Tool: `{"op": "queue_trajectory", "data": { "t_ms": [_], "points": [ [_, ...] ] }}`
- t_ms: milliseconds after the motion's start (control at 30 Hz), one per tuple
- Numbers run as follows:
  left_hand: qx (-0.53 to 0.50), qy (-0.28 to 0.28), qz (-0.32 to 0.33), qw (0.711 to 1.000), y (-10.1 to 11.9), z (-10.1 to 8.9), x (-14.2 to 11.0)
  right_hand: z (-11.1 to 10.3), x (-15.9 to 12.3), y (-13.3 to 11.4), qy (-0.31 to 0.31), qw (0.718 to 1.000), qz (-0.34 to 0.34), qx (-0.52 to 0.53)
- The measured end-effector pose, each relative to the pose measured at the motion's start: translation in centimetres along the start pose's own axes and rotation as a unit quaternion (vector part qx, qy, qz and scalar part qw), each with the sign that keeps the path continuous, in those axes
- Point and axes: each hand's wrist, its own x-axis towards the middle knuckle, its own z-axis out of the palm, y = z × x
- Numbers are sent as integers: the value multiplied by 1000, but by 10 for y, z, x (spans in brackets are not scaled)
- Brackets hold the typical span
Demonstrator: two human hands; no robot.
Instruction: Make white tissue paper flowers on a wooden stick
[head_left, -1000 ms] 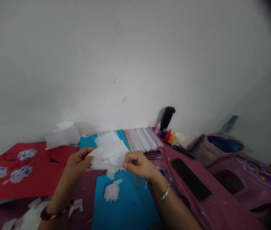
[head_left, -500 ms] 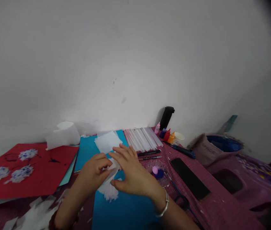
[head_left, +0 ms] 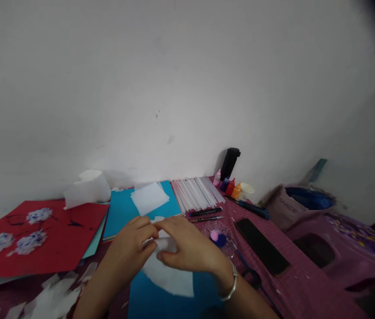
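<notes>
Well, on the pink surface (head_left: 303,279), the red sheet (head_left: 64,248) already bears three white clusters (head_left: 32,242) dabbed with blue, seemingly finished. The near blue sheet (head_left: 160,305) shows no such cluster from here. Above it, the left hand (head_left: 132,243) pinches thin white paper (head_left: 174,279); the right hand (head_left: 190,248), half curled, steadies it. Beyond, white squares (head_left: 150,198) look unused.

1 thin white tissue paper (head_left: 170,277) that we hold between our left hand (head_left: 133,244) and right hand (head_left: 189,246), soft and semi-sheer, gathered and creased near our fingers, its lower part fanning out towards us, 1 pointed corner at lower right, over a blue sheet (head_left: 160,303).
</notes>
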Motion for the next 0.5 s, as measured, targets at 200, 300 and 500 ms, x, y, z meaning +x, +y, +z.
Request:
{"op": "queue_trajectory", "data": {
  "t_ms": [200, 300, 500],
  "points": [
    [-123, 135, -52, 982, 5, -3, -2, 35, 14, 21, 62, 993, 84, 59],
    [-167, 214, -144, 952, -1, -3, -7, 37, 16, 27, 136, 977, 150, 66],
    [-90, 102, -182, 974, 4, 10, -1, 20, 15, 22, 225, 962, 150, 29]
  ]
}}
